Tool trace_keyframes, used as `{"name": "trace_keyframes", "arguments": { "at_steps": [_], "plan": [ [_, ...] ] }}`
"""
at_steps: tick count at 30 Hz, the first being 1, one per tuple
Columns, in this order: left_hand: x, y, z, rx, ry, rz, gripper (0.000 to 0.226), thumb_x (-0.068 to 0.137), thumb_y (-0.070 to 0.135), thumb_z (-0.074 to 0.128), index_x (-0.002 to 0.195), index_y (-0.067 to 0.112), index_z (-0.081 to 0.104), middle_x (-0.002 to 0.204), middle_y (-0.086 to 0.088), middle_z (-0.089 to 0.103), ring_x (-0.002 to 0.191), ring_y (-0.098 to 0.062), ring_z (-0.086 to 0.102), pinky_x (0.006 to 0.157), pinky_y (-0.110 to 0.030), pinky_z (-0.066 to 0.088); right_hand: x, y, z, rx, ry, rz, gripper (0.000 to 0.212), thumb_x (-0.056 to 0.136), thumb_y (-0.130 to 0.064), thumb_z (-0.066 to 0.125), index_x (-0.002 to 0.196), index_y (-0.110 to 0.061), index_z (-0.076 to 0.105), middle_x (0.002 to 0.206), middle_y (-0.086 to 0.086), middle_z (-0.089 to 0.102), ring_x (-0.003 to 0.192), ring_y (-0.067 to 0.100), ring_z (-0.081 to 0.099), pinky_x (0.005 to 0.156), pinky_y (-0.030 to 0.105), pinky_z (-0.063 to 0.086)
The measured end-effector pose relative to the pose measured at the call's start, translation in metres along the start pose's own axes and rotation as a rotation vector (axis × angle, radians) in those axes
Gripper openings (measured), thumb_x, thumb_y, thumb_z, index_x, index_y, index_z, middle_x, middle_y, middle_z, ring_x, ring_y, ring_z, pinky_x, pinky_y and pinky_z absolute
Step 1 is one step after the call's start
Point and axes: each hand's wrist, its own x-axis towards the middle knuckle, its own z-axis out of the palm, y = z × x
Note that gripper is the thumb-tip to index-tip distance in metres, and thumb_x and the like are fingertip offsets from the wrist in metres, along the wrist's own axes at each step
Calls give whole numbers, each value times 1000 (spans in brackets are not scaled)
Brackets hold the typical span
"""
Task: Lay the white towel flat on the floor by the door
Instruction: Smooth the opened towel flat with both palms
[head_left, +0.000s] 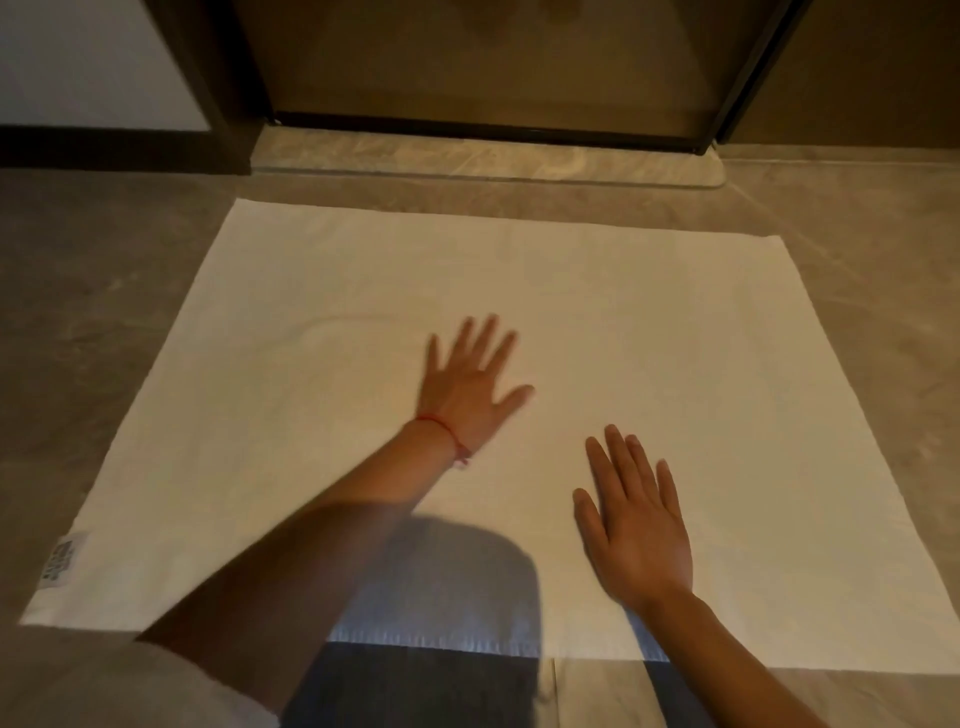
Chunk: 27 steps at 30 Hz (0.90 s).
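Note:
The white towel (311, 415) lies spread out on the grey floor in front of the door (493, 67). A small label sits at its near left corner. My left hand (470, 387), with a red string at the wrist, rests palm down near the towel's middle, fingers spread and slightly blurred. Palm down on the towel nearer to me and to the right lies my right hand (636, 525), fingers apart. Neither hand grips the cloth. A faint crease runs left of my left hand.
A pale stone threshold (467, 156) runs under the dark-framed door. A dark skirting board and white wall (78, 67) are at the far left. Grey tiled floor (78, 312) surrounds the towel on all sides. My shadow falls on the towel's near edge.

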Motion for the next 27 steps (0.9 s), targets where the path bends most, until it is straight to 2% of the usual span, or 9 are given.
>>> {"name": "trace_keyframes", "arguments": {
  "at_steps": [2, 4, 9, 12, 15, 18, 20, 21, 27],
  "plan": [
    [8, 21, 9, 19, -93, 114, 64, 90, 59, 25, 143, 31, 4, 156, 4, -5, 142, -18, -9, 114, -51, -6, 0, 0, 1, 2, 23, 0, 57, 89, -52, 3, 142, -32, -2, 153, -9, -4, 140, 7, -13, 113, 28, -14],
    [17, 12, 13, 54, -94, 121, 63, 90, 58, 25, 143, 33, 4, 156, 6, -2, 143, -17, -7, 115, -49, -5, 1, 0, 2, 2, 35, 1, 56, 90, -51, 6, 142, -32, 0, 153, -9, -2, 139, 4, -13, 113, 28, -13],
    [31, -66, -6, 63, 3, -101, 59, 91, 55, 28, 143, 34, 9, 156, 6, 3, 143, -18, 0, 115, -47, 2, 1, 1, 3, -15, 40, -7, 55, 92, -49, 9, 143, -30, 4, 153, -7, 3, 139, 4, -10, 113, 29, -11],
    [28, -104, -16, 55, -23, -249, 61, 90, 57, 23, 143, 33, 4, 157, 4, -4, 143, -21, -5, 116, -49, -1, 2, 1, 2, -13, 33, -6, 55, 92, -49, 9, 143, -30, 3, 154, -7, 2, 138, 4, -11, 113, 29, -12],
    [33, -106, -20, 30, -1, -370, 68, 89, 61, 21, 144, 28, -1, 156, -2, -9, 142, -25, -11, 114, -51, -6, 2, 1, 1, -3, 17, -12, 57, 90, -51, 5, 142, -30, 0, 153, -8, -4, 137, 3, -17, 112, 29, -13],
    [39, -86, -20, -1, 59, -158, 66, 89, 59, 27, 144, 29, 5, 157, 0, -4, 142, -23, -8, 113, -51, -4, 2, 1, 1, -2, 17, -7, 57, 90, -51, 5, 142, -31, 0, 154, -8, -4, 139, 4, -15, 113, 29, -12],
    [37, -84, -17, 22, -17, -1, 65, 88, 60, 23, 144, 31, 7, 157, 3, -2, 143, -20, -5, 114, -50, -2, 2, 0, 2, -9, 24, -3, 56, 91, -51, 7, 143, -31, 2, 154, -8, -1, 139, 4, -14, 113, 28, -12],
    [37, -90, -17, 39, -39, 14, 63, 89, 59, 23, 143, 32, 8, 157, 4, -1, 143, -18, -4, 115, -50, -2, 2, 0, 3, -12, 27, -1, 56, 91, -50, 7, 143, -31, 3, 154, -8, 0, 139, 4, -14, 113, 28, -12],
    [38, -156, -32, 74, -1, -233, 58, 92, 54, 25, 143, 33, 8, 157, 4, -2, 143, -20, -2, 115, -51, 1, 2, 0, 2, -15, 21, 0, 56, 91, -52, 5, 143, -31, 3, 154, -9, 0, 139, 4, -15, 113, 29, -11]
  ]
}}
